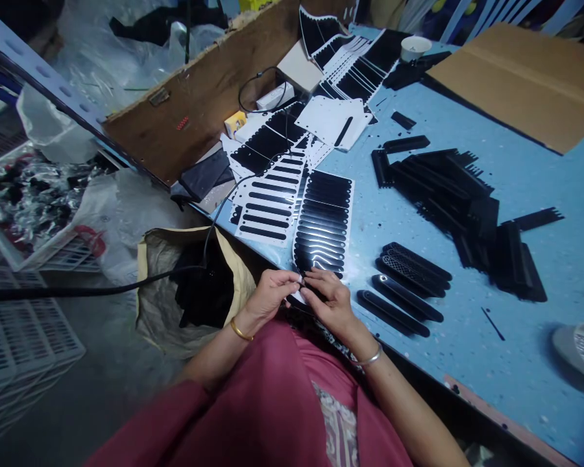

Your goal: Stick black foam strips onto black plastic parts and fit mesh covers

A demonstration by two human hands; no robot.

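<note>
At the near edge of the blue table, my left hand (274, 292) and my right hand (329, 299) meet with bent fingers at the lower end of a sheet of black strips (322, 224). Both hands pinch at this end; what exactly lies between the fingertips is too small to tell. Right of my right hand, several long black rounded pieces (400, 313) lie side by side. A white sheet with black slots (271, 201) is left of the strip sheet.
A heap of black plastic parts (448, 201) covers the table's middle right. Cardboard (520, 78) lies behind it, a white bowl (581, 350) at the right edge. An open sack (194, 292) stands below the table, left of my hands; a black cable (141, 283) crosses it.
</note>
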